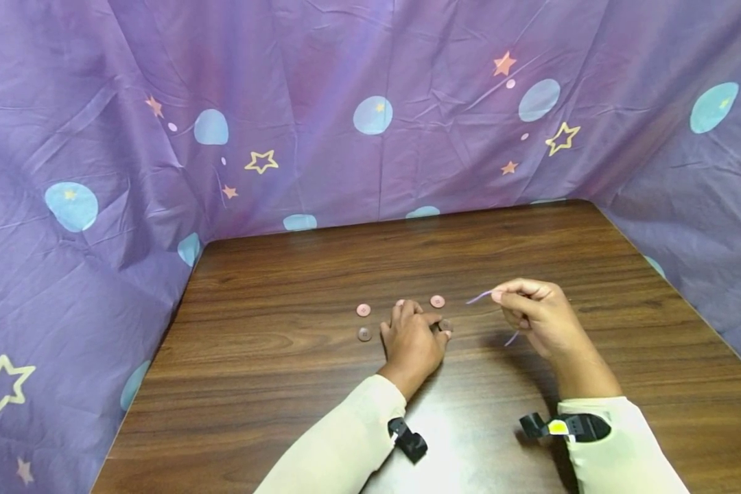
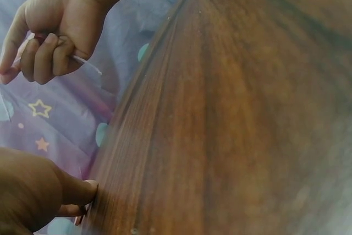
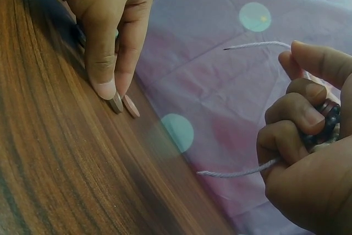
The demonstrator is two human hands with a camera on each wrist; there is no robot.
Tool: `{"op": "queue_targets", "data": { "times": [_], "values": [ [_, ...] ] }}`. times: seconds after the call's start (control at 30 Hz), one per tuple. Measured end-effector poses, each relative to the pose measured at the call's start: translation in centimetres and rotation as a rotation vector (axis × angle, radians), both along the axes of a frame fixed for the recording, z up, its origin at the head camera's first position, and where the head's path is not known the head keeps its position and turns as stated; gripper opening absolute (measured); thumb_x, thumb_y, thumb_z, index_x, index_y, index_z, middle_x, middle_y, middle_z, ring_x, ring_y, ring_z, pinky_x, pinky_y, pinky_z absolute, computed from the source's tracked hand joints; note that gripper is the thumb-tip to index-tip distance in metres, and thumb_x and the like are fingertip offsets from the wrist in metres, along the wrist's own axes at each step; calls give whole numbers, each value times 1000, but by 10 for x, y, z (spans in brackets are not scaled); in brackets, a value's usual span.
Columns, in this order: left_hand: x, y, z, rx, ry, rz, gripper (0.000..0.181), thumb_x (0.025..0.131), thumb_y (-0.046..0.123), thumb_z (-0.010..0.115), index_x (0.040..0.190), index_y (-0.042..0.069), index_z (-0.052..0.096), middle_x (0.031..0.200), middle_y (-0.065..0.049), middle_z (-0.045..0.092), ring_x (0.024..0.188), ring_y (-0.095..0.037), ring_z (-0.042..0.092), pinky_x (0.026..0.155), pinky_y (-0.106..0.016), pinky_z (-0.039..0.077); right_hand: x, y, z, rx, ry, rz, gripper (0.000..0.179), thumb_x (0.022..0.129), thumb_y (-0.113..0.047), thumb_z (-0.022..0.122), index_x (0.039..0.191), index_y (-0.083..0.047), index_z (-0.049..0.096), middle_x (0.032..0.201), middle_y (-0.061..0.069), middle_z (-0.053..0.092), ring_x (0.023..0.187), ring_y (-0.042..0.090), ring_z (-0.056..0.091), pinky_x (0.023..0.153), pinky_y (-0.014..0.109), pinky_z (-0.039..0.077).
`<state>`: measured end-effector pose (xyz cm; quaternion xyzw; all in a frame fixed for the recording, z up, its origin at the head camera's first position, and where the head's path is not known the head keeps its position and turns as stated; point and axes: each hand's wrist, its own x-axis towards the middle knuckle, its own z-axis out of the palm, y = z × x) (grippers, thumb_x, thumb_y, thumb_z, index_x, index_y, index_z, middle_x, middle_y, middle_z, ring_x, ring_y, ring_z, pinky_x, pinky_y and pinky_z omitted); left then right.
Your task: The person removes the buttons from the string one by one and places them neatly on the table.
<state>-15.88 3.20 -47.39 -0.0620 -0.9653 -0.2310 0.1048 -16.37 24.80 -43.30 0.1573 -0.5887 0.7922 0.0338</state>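
My left hand (image 1: 412, 345) pinches a brown button (image 3: 116, 103) between thumb and finger, at the tabletop. The button stands tilted on its edge in the right wrist view. Just beyond it lies a pink button (image 1: 437, 301). Raised over the table on the right, my right hand (image 1: 538, 317) pinches a pale purple string (image 1: 479, 297) close to one end. The string's other end (image 3: 236, 174) hangs out below the curled fingers. Within that palm, dark round pieces (image 3: 324, 122) show, partly hidden by the fingers.
Left of my left hand, a second pink button (image 1: 363, 310) and a second brown button (image 1: 364, 334) lie on the wooden table (image 1: 272, 384). A purple curtain (image 1: 321, 82) with stars and blue dots hangs behind the table and at its sides.
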Motion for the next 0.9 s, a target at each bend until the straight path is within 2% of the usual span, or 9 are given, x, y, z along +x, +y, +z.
{"op": "queue_targets", "data": {
  "times": [0.43, 0.6, 0.67, 0.8, 0.9],
  "values": [
    [1, -1, 1, 14, -14, -1, 31, 88, 45, 89, 117, 36, 85, 120, 5, 67, 125, -20, 60, 88, -42, 45, 0, 1, -1, 0, -1, 21, 44, 102, 18, 52, 93, -12, 83, 63, -10, 54, 57, 27, 14, 51, 40, 6],
    [1, -2, 0, 36, -20, -6, 33, 88, 45, 89, 119, 35, 85, 121, 5, 68, 123, -20, 59, 89, -41, 44, 0, 2, 0, 13, -36, 51, 42, 104, 16, 53, 95, -13, 83, 67, -10, 59, 58, 25, 16, 53, 41, 8],
    [1, -2, 0, 44, -18, -13, 34, 87, 44, 90, 119, 34, 85, 121, 4, 68, 122, -20, 59, 88, -41, 44, 0, 3, 1, 31, -73, 61, 39, 103, 14, 56, 97, -13, 83, 70, -10, 61, 56, 19, 21, 55, 40, 10],
    [2, -4, 1, 52, -20, -33, 36, 86, 43, 91, 120, 33, 85, 121, 3, 68, 122, -21, 59, 88, -41, 44, 0, 5, 3, 58, -145, 80, 36, 99, 16, 62, 105, -14, 82, 78, -11, 62, 57, 4, 39, 57, 38, 14],
    [3, -6, 2, 46, -19, -48, 39, 85, 44, 91, 122, 32, 84, 121, 2, 69, 121, -21, 60, 88, -41, 45, 0, 7, 2, 45, -160, 110, 41, 96, 20, 61, 114, -13, 77, 85, -10, 62, 59, 0, 45, 57, 36, 15]
  ]
}}
